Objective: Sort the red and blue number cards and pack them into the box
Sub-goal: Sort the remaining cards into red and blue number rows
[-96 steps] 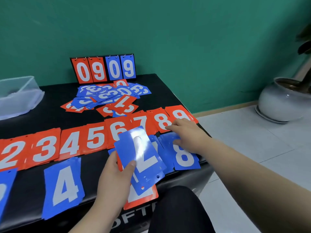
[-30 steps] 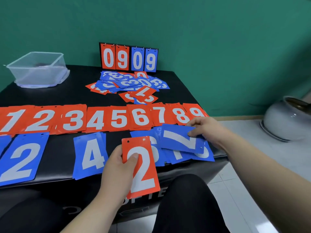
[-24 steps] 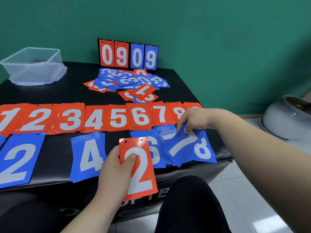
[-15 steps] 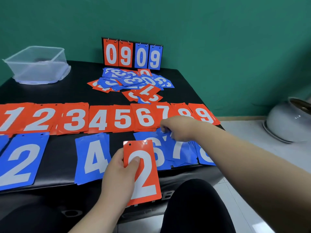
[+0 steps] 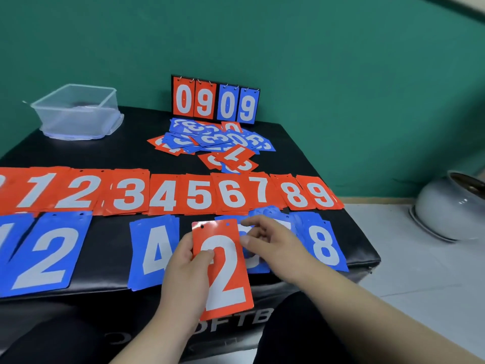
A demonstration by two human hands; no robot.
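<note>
The left hand [image 5: 183, 271] grips a glossy red 2 card [image 5: 223, 269], thumb across its face, above the near edge of the black padded counter [image 5: 118, 158]. The right hand [image 5: 273, 245], blurred, hangs with bent fingers over the blue cards [image 5: 322, 245], hiding two numerals. Whether it pinches one I cannot tell. The red row [image 5: 162, 195] is cut off at the left. The clear plastic box [image 5: 78, 111] sits at the far left corner.

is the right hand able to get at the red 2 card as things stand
Probably yes: the right hand is open beside the red 2 card, nothing between them.
</note>
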